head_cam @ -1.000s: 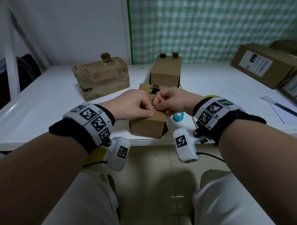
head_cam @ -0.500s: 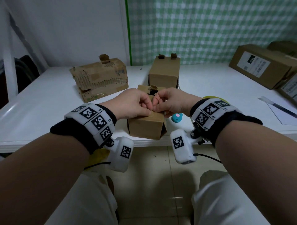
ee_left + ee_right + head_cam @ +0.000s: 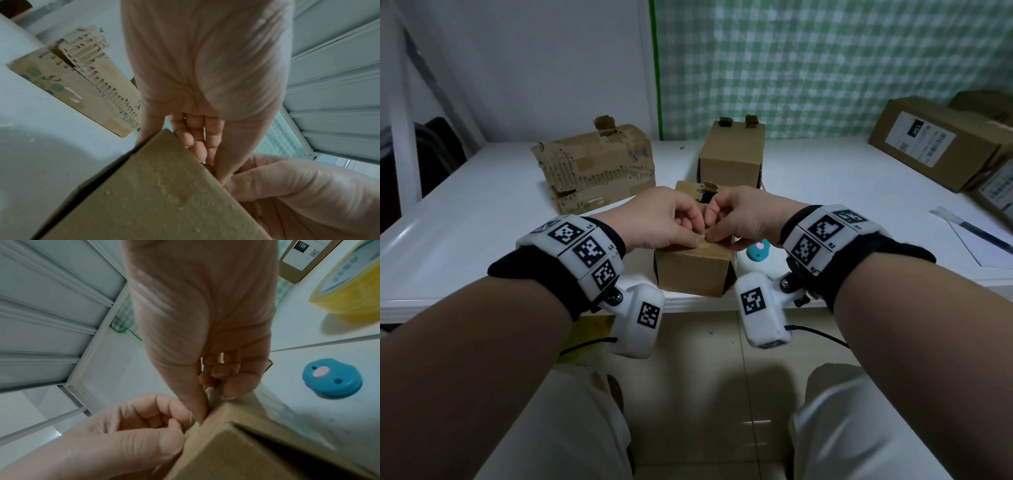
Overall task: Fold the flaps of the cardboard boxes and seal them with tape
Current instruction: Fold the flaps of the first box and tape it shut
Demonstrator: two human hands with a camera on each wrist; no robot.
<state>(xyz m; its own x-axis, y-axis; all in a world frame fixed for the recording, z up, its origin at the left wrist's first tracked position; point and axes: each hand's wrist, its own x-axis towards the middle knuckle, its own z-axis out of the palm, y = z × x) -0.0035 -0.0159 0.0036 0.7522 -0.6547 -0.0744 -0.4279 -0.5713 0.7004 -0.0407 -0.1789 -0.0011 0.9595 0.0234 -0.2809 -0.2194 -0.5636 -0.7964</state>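
A small brown cardboard box (image 3: 693,274) stands at the near edge of the white table (image 3: 482,267). Both hands meet on its top. My left hand (image 3: 698,236) has curled fingers, and its thumb and forefinger pinch a small strip of what looks like clear tape at the top's front edge. My right hand (image 3: 711,233) pinches the same strip from the other side, its thumb tip down on the cardboard. In the right wrist view the right hand (image 3: 213,395) and left hand (image 3: 180,430) meet at the corner of the box (image 3: 246,451). The box's far end, with a torn flap, is partly hidden.
A torn cardboard box (image 3: 599,164) lies at the back left and another small box (image 3: 731,154) stands behind the near one. Labelled cartons (image 3: 935,140) fill the right. A blue cutter (image 3: 758,251) and a yellow tape roll (image 3: 353,293) lie beside my right hand.
Both hands stay pinched together on the box top. Their meeting point has crept slightly toward the near edge.
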